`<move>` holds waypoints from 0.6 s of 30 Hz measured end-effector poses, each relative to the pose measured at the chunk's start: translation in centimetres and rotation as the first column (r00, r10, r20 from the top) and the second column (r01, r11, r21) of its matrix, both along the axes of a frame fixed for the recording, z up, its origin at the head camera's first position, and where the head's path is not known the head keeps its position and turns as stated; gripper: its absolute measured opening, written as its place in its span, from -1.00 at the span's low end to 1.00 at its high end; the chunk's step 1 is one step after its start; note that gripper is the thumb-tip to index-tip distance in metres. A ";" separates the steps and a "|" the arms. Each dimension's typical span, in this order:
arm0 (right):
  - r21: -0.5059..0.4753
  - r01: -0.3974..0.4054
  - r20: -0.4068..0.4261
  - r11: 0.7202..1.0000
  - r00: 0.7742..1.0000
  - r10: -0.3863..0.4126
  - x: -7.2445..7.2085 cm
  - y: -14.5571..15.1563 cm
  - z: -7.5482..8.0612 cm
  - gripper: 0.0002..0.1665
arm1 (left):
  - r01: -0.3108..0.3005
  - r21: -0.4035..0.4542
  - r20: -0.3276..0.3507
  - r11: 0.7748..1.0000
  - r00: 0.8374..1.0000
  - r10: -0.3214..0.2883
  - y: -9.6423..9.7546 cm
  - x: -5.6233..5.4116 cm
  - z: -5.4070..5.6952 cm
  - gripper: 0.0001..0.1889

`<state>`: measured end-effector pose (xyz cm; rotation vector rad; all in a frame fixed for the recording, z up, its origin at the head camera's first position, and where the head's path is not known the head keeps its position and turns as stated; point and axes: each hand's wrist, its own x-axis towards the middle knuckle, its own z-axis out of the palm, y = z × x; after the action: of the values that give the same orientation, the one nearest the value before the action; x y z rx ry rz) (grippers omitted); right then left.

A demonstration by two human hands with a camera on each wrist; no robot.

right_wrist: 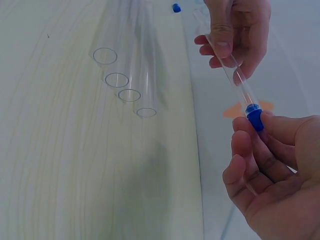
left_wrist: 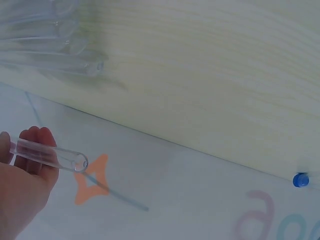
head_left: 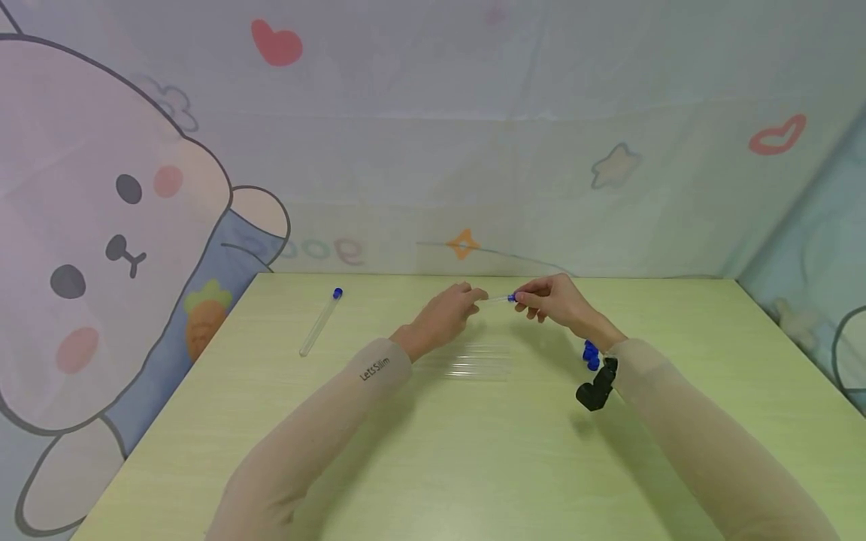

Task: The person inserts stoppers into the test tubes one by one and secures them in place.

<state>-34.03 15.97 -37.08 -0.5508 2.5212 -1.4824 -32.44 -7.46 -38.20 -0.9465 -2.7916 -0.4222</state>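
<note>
Over the table (head_left: 473,451), your left hand (head_left: 446,312) gripped the clear tube (right_wrist: 235,82) by its far end, your right hand (head_left: 551,298) pinched the blue cap (right_wrist: 253,116) at its near mouth. Four open tubes (right_wrist: 127,75) lay just beside them.

The one piece of wording that reads plainly is the small dark print "LetsSlim" on the pale left sleeve (head_left: 374,369), just behind the wrist, seen from the head view. On the backdrop cloth (head_left: 433,150), low behind the far edge of the tabletop (head_left: 473,451), stand large pastel characters (head_left: 325,249) resembling "good" mirrored; they are faint. The left wrist view shows part of them, too cropped to read.
</note>
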 end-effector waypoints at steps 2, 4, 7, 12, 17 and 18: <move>0.007 0.003 0.000 1.000 1.000 -0.003 0.1 0.0 0.1 -0.61 | 0.001 -0.002 0.009 1.000 1.000 -0.001 0.0 0.0 0.0 -0.67; 0.008 0.001 -0.001 1.000 1.000 -0.001 0.1 0.0 0.1 -0.60 | -0.002 -0.008 0.018 1.000 1.000 0.003 0.1 0.1 0.0 -0.66; 0.015 0.007 0.002 1.000 1.000 -0.007 0.2 0.1 0.2 -0.61 | -0.008 -0.010 0.030 1.000 1.000 0.008 0.1 0.1 0.1 -0.66; 0.036 0.010 -0.001 0.999 1.000 -0.010 0.0 0.3 0.0 -0.61 | -0.014 -0.013 0.030 1.000 0.999 0.014 0.2 0.2 0.1 -0.66; 0.049 0.023 -0.026 0.999 0.999 -0.022 -0.1 0.6 -0.2 -0.59 | -0.018 -0.015 0.022 1.000 1.000 0.018 0.3 0.2 0.2 -0.66; 0.061 0.033 -0.046 0.998 0.999 -0.030 -0.1 0.6 -0.3 -0.58 | -0.017 -0.013 0.021 1.000 1.000 0.017 0.3 0.3 0.2 -0.66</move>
<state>-34.14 16.54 -37.36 -0.5432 2.6112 -1.4130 -32.19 -7.14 -38.03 -0.9257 -2.8227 -0.4153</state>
